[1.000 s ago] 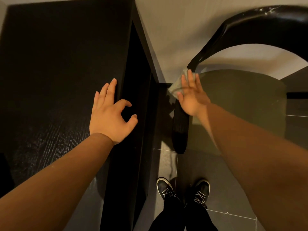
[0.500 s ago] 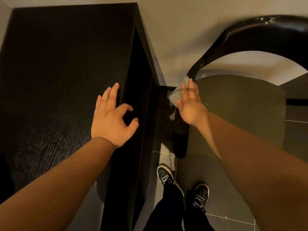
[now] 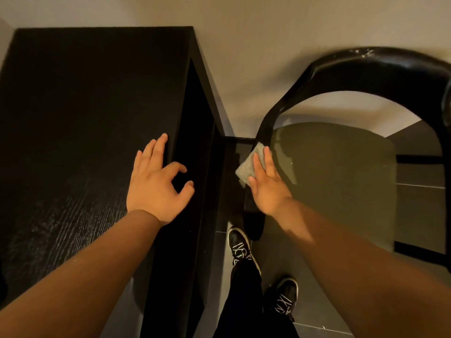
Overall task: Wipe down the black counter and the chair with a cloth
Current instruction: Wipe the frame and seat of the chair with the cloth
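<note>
The black counter fills the left side. My left hand rests on its right edge, fingers spread and loosely bent, holding nothing. To the right stands the chair, with a black curved frame and an olive seat. My right hand presses a grey cloth flat against the chair's left armrest with straight fingers. Part of the cloth is hidden under the hand.
A pale wall runs behind the counter and chair. Dark floor tiles lie below. My two feet in black shoes stand in the narrow gap between counter and chair.
My right hand has slid the cloth down along the chair's left armrest, toward me. My left foot has stepped forward. The left hand stays on the counter edge.
</note>
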Tool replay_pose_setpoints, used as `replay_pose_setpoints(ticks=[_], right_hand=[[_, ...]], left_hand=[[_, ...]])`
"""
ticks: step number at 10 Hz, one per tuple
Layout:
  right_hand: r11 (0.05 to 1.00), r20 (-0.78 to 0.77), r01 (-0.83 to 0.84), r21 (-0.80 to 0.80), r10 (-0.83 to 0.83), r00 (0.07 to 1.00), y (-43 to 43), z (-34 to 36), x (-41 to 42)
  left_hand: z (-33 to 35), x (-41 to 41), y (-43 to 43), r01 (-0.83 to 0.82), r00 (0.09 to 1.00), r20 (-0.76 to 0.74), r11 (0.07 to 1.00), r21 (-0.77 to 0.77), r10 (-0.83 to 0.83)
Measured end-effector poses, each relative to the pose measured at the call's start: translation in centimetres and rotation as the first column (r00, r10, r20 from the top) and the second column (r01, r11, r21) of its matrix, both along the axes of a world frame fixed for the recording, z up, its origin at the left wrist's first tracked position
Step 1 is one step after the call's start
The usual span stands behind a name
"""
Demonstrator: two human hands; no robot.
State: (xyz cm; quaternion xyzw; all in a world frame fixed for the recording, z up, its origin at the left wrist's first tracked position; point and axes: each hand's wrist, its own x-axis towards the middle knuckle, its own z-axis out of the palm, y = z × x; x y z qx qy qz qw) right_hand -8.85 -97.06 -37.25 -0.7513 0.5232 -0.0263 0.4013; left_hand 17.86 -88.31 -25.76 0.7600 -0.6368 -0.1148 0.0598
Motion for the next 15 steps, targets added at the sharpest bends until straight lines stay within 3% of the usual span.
replay_pose_setpoints(ticks=[2,3,4,5,6,7,9,10,11,13,14,15], right_hand=[[0.991,0.062,0.066,0.114,-0.073,0.995,-8.6,2.0,0.5],[1.0,-0.086,-0.008,0.016,0.009,0.996,-6.6,3.4,-0.9],[1.0,-0.122,-0.021,0.012,0.022,0.992,-4.6,3.6,-2.2],[0.997,-0.138,-0.041,-0.06,0.033,0.99,-5.0,4.0,-2.9],[0.956,-0.252,-0.192,-0.224,0.134,0.959,-6.6,3.3,-3.6],[0.923,-0.259,-0.276,-0.267,0.207,0.943,-8.8,1.1,-3.5],[0.714,-0.292,-0.512,-0.477,0.42,0.859,-13.1,-3.9,-3.1],[0.721,-0.342,-0.438,-0.536,0.289,0.894,-17.6,-3.8,-4.7],[0.675,-0.421,-0.474,-0.565,0.258,0.87,-18.8,-4.1,-5.5],[0.556,-0.429,-0.692,-0.461,0.543,0.722,-18.0,-3.5,-5.3],[0.489,-0.638,-0.757,-0.432,0.427,0.64,-21.0,-2.7,-4.7],[0.52,-0.733,-0.73,-0.443,0.259,0.629,-22.3,-2.0,-4.4]], left_hand=[[-0.2,-0.4,-0.1,-0.03,0.998,0.058,1.0,0.0,0.03],[-0.2,-1.2,0.0,-0.037,0.98,0.195,0.999,0.018,0.032],[-0.1,-3.5,-1.6,-0.068,0.972,0.225,0.998,-0.002,0.067],[-1.0,-8.4,-3.7,0.053,0.992,0.117,0.997,-0.054,-0.046],[-4.4,-12.9,-5.5,0.036,0.999,0.008,0.999,0.025,-0.036],[-8.9,-15.4,-7.0,-0.181,0.968,-0.144,0.971,0.155,0.204],[-14.2,-17.2,-10.2,-0.321,0.868,-0.348,0.935,0.15,0.354],[-14.7,-18.4,-13.3,-0.431,0.828,-0.295,0.877,0.212,0.477],[-14.6,-19.4,-14.2,-0.478,0.853,-0.129,0.856,0.198,0.506],[-14.7,-19.5,-13.8,-0.501,0.854,-0.07,0.85,0.164,0.516],[-14.6,-19.9,-13.8,-0.52,0.848,-0.033,0.842,0.141,0.529],[-14.7,-20.1,-13.8,-0.523,0.848,-0.022,0.842,0.128,0.53]])
